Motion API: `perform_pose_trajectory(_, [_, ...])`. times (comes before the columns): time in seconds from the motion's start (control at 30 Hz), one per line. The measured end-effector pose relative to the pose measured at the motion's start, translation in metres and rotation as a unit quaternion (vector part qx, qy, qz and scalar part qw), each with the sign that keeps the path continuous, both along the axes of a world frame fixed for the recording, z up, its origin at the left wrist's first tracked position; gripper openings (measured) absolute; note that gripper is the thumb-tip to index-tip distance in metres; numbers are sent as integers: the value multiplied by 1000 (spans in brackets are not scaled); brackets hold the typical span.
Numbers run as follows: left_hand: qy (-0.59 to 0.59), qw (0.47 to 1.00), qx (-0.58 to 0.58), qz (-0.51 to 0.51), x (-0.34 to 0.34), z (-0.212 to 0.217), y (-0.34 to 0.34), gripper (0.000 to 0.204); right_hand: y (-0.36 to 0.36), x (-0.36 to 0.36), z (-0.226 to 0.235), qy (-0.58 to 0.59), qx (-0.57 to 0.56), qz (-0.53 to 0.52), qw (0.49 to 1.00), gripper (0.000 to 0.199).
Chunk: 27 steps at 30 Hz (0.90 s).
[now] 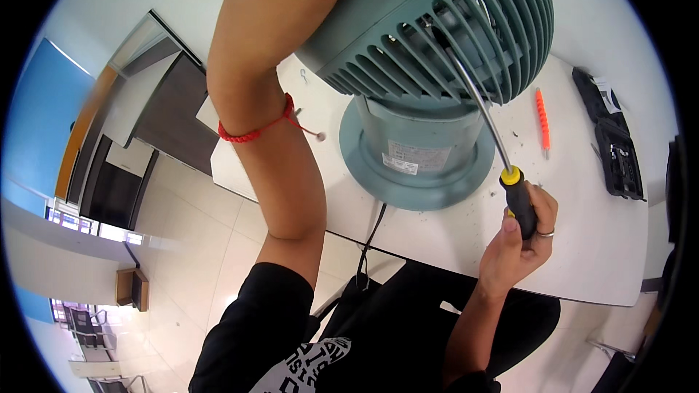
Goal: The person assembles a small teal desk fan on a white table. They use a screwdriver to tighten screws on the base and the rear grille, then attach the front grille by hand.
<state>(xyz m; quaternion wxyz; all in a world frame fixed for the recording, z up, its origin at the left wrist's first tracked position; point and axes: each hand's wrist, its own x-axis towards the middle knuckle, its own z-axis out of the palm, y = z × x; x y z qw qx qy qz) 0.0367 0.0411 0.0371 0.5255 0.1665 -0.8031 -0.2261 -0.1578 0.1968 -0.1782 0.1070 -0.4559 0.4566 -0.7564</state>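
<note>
1. The green fan (364,22) stands on the white table (582,247), between the two hands.
2. Left hand (280,18) lies against its upper left side; fingers out of frame, grip unclear.
3. Right hand (513,251), lower right, grasps a screwdriver (517,193) reaching the fan's grille (415,65).
</note>
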Motion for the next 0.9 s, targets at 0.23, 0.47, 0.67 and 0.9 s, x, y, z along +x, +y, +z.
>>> perform_pose_trajectory(0.23, [-15,998,-40,-41,5,0,-12,53,-3,0,-3,-1,-19,4,1000,39])
perform_pose_trajectory(0.47, [-33,996,-10,-77,11,4,1,54,-3,3,0,-9,-16,7,1000,38])
perform_pose_trajectory(0.67, [-17,998,13,-62,7,5,3,53,-6,3,1,-11,-19,0,1000,36])
perform_pose_trajectory(0.9, [-24,995,-25,-92,13,4,-1,57,-2,11,2,-111,-31,49,992,41])
